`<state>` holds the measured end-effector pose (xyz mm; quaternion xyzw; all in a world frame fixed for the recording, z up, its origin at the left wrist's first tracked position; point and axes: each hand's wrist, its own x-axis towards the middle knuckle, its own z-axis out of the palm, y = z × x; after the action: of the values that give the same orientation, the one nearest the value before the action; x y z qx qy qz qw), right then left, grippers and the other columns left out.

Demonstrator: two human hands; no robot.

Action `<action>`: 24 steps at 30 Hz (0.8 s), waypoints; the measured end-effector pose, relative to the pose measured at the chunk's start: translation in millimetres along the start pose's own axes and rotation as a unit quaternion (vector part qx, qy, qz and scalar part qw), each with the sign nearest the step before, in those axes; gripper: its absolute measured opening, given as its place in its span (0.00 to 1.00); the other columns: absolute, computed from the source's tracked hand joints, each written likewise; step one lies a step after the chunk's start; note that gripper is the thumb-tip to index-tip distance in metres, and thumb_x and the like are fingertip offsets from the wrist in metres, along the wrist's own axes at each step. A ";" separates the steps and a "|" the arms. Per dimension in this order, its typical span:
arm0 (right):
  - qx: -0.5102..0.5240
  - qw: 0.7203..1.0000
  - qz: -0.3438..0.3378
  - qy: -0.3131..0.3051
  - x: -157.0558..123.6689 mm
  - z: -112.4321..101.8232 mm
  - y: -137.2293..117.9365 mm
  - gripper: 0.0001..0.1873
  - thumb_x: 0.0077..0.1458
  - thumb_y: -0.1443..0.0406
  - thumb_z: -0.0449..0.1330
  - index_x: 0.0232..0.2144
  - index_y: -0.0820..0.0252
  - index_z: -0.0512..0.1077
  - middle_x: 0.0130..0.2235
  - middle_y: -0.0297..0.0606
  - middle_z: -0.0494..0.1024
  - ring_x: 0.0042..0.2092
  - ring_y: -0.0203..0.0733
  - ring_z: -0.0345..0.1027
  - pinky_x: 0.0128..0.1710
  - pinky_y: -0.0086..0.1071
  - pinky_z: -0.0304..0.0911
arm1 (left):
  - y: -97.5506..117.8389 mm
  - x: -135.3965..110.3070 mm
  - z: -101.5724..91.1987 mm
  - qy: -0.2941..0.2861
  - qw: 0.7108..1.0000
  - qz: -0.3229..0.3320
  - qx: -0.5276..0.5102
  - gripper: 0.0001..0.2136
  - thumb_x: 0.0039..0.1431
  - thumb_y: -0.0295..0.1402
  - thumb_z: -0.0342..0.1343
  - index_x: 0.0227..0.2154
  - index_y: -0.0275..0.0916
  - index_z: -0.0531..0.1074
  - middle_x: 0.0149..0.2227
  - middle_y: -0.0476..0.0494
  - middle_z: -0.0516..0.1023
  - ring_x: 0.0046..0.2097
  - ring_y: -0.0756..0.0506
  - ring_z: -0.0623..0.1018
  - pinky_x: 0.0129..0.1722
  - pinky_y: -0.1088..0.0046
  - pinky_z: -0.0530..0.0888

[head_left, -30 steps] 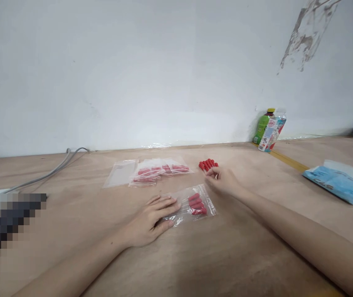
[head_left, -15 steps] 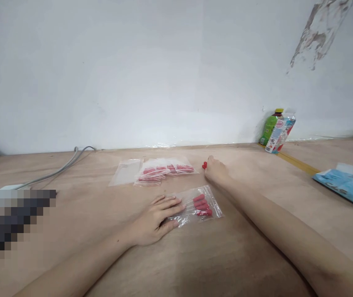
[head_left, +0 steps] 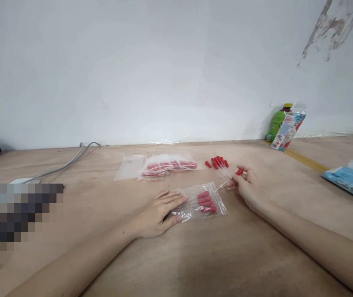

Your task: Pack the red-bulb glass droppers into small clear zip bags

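Note:
My left hand (head_left: 163, 214) lies with its fingers stretched out on the left part of a clear zip bag (head_left: 191, 214). Several droppers with red bulbs (head_left: 206, 201) are inside this bag, bulbs towards the right. Between thumb and fingers my right hand (head_left: 245, 183) pinches a single dropper (head_left: 240, 171) by its red bulb. Its thin clear stem points down and left, the tip close to the bag's right-hand edge. Behind that stem, a loose fan of droppers (head_left: 219, 161) lies on the table, partly covered by my right hand.
Filled bags with red bulbs (head_left: 172, 166) overlap further back, beside flat clear bags (head_left: 130, 168). A green bottle (head_left: 277, 123) and a printed carton-like bottle (head_left: 288, 131) stand by the wall. A blue packet (head_left: 351, 181) lies right; a grey cable (head_left: 68, 164) runs left.
My right hand has moved from the loose droppers towards me and right, bringing one dropper near the bag. The loose pile is now uncovered. My left hand stays on the bag.

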<state>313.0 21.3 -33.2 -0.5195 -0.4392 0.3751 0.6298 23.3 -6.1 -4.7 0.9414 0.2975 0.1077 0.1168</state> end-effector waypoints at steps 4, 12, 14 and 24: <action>0.006 0.999 -0.002 0.036 2.5 -5.2 3.9 0.23 0.41 0.65 0.55 0.42 0.54 0.55 0.23 0.25 0.64 0.20 0.31 0.62 0.18 0.26 0.63 | 0.3 -0.1 -0.9 -0.009 1.000 0.006 0.005 0.21 0.62 0.40 0.42 0.58 0.48 0.50 0.59 0.49 0.56 0.60 0.45 0.55 0.59 0.59 0.48; 0.014 1.000 0.012 0.005 1.9 -4.6 4.4 0.20 0.41 0.65 0.55 0.40 0.55 0.58 0.21 0.24 0.64 0.19 0.30 0.62 0.16 0.24 0.59 | 2.6 0.1 -3.4 -0.019 1.000 0.005 0.020 0.21 0.63 0.40 0.41 0.58 0.47 0.50 0.59 0.50 0.55 0.60 0.46 0.54 0.59 0.60 0.48; 0.040 0.999 0.020 -0.023 -2.1 -0.1 4.5 0.21 0.40 0.65 0.58 0.39 0.54 0.58 0.23 0.25 0.66 0.21 0.32 0.65 0.19 0.26 0.64 | 2.3 0.1 -3.5 -0.022 1.000 0.007 0.020 0.22 0.63 0.40 0.41 0.58 0.48 0.49 0.59 0.50 0.55 0.60 0.46 0.54 0.59 0.60 0.47; 0.112 0.993 0.035 -0.029 -3.8 3.5 5.6 0.16 0.43 0.65 0.57 0.35 0.52 0.55 0.25 0.25 0.67 0.26 0.32 0.69 0.29 0.31 0.70 | -1.2 0.6 -1.2 -0.017 1.000 0.021 0.009 0.22 0.62 0.39 0.42 0.58 0.49 0.49 0.59 0.50 0.56 0.60 0.45 0.54 0.59 0.59 0.47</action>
<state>308.3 19.9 -39.1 -0.4490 -0.3942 0.4588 0.6576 22.9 -4.6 -3.7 0.9500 0.2770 0.0915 0.1115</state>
